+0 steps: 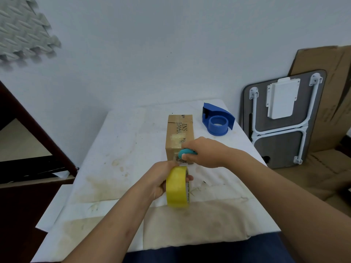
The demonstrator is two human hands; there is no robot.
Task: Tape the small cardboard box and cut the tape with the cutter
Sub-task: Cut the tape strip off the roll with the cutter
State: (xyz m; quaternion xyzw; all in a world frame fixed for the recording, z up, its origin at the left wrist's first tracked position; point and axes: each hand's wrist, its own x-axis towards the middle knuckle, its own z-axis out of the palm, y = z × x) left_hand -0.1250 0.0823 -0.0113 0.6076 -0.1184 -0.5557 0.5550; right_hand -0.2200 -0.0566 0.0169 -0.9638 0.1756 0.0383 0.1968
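A: While the L hand [161,179] wraps round the tape roll [177,186], where's the box?

B: Box [179,135] sits on the worktop [117,149], mid-far, long side running away from the person. Roll is held upright just in front of its near end, w/ a short bit of tape running from roll to box face.

A: L grip?

B: Closed on the roll, fingers through the core, one fingertip showing on the R side.

A: And the R hand [205,152]?

B: Grip closed on the cutter [187,152], teal w/ a white tip. Tip is at the box's near face, by the top edge. Can't tell if it touches the tape.

A: Anything else?

B: Blue dispenser [218,120] on the worktop just R of the box, apart from it. Worktop cover is white, stained. Folded table [281,118] leans on the wall to the R.
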